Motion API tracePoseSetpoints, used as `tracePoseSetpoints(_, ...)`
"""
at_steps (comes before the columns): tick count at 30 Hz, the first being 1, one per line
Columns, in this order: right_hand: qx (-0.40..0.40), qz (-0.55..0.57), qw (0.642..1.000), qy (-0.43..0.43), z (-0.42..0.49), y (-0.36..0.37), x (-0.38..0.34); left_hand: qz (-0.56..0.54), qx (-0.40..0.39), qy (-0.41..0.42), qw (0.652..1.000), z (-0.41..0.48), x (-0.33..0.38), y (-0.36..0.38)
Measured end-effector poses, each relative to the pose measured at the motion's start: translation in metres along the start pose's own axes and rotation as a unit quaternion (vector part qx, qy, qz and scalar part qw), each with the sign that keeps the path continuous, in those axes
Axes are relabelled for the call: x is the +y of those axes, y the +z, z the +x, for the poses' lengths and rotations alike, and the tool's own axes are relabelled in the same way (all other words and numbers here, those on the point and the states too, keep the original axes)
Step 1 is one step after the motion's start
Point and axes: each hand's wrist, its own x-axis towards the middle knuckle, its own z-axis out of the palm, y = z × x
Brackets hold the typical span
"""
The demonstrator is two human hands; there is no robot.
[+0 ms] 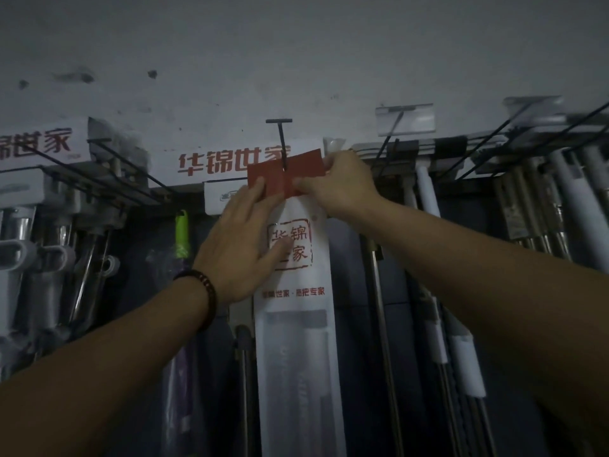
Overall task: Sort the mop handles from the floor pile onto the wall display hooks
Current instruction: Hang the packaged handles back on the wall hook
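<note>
Fingers [308, 183] of the right hand [346, 186] pinch the red header card [285, 176] of the white packaged mop handle [296, 324], threaded on the black wall hook [280, 140]; the left hand [244, 245] lies flat, fingers spread, against the package

The left hand [242, 245] covers part of the white mop package's [296, 341] red seal print, the package runs off the bottom edge, the hook [282, 150] hides behind its red header card [285, 174], and the right-hand poles [566, 192] are blurred
</note>
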Motion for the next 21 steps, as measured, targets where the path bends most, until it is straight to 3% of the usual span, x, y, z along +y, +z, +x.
tracePoseSetpoints(3,0.025,0.004,1.000,0.005,0.003,0.003,0.003,0.017,-0.040,0.014,0.999,0.010,0.000,0.001)
tracePoseSetpoints(8,0.043,-0.028,0.999,0.010,0.011,0.009,0.009,0.033,-0.043,0.020,0.998,0.021,0.006,-0.001)
tracePoseSetpoints(21,0.040,-0.040,0.997,0.049,0.042,0.035,0.051,0.097,-0.107,-0.010,0.989,0.044,0.003,0.019)
